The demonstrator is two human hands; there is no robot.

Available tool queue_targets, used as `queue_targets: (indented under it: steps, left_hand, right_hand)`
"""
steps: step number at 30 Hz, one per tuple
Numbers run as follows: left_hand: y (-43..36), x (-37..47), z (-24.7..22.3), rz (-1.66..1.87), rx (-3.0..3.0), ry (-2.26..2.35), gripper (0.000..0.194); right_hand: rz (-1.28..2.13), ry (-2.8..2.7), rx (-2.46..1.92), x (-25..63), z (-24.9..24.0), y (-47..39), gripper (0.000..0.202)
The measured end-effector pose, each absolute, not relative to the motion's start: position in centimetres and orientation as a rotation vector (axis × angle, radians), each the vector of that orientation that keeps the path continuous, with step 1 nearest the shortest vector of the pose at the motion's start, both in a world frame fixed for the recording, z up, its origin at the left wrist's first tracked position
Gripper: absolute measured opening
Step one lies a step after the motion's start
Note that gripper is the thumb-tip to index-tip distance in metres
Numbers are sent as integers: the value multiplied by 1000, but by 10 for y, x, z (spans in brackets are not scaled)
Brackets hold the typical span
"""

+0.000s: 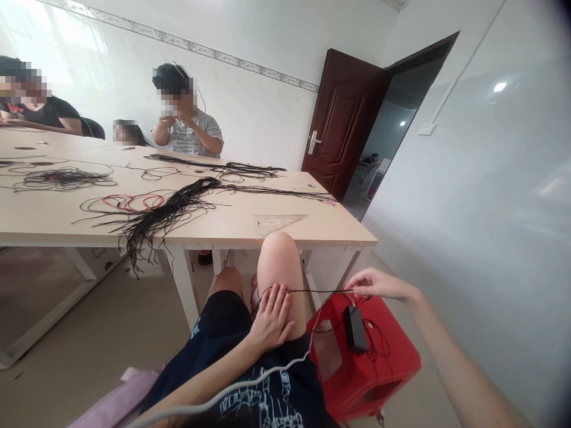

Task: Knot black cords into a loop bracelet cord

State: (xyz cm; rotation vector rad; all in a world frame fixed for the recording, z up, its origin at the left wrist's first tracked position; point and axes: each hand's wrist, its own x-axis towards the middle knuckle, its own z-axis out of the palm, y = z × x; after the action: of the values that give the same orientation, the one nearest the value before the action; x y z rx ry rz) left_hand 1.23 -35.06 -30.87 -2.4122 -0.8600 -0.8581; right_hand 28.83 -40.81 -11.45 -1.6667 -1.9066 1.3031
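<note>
A thin black cord [319, 291] runs nearly level from my thigh to the right. My left hand [273, 318] lies flat on the thigh, fingers stretched out over the cord's left end and pressing it there. At the other end my right hand [372, 284] pinches the cord between thumb and fingers, above a red plastic stool [392, 345]. On the table, a large bundle of black cords [167, 217] spills over the front edge. A clear set square [279, 224] lies near that edge, beyond my raised knee.
The stool carries a black power adapter [354, 329] with coiled wire. A white cable [250, 380] crosses my lap. On the table [236, 220] are more black cords [66, 177] and a red loop [131, 203]. Other people sit across it. A brown door [343, 119] stands ajar.
</note>
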Motion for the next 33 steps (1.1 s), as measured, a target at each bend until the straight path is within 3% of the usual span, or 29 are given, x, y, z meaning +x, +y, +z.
queue_targets:
  steps: [5,13,20,33]
  left_hand:
    - [-351,12,-308,-876,-2402,-861,59]
    - [-352,13,-305,-889,-2395,-863,58]
    - [-351,12,-307,-867,-2406,-879,59]
    - [-352,12,-305,-886,-2399,-871,59]
  right_hand:
    - [1267,-1907,-1642,285,-119,-401,35]
    - [1301,-1862,-1710,289,-110,-414,49]
    - [1260,-1898,-1710,286,-115,-410,36]
    - [1262,-1791,-1615,290,-116,-414,38]
